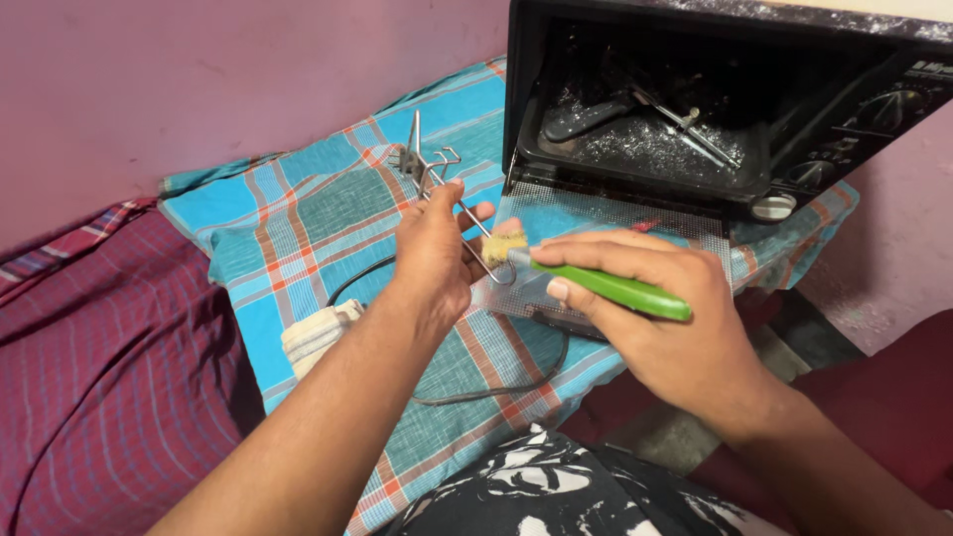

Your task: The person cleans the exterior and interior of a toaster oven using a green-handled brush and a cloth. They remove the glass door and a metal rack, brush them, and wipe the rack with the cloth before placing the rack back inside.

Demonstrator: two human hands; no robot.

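left hand (434,260): fingers closed around a bent metal wire tool (437,177), gripping it near the middle; the pronged upper end sticks up and away past the thumb, the lower looped end comes out toward the other hand.
right hand (660,323): fingers closed around the green handle of a brush (606,286), thumb laid along the underside, index finger stretched along the top.
brush head: pale yellowish bristles (503,244) sit right at the fingertips of both hands, touching the looped end of the wire tool.
wire tool position: held in the air above the open glass door (596,223) of the oven, between the two hands.
oven (715,99): small black countertop oven, door dropped open toward the person, dusty inside, with loose metal parts lying on its floor; knobs on its right side.
cloth (328,218): blue checked cloth with orange stripes under the oven and hands.
cord (496,387): black cable looping across the cloth below the hands.
rag (316,335): folded whitish rag just left of the left forearm.
bed (99,367): maroon striped covering to the left.
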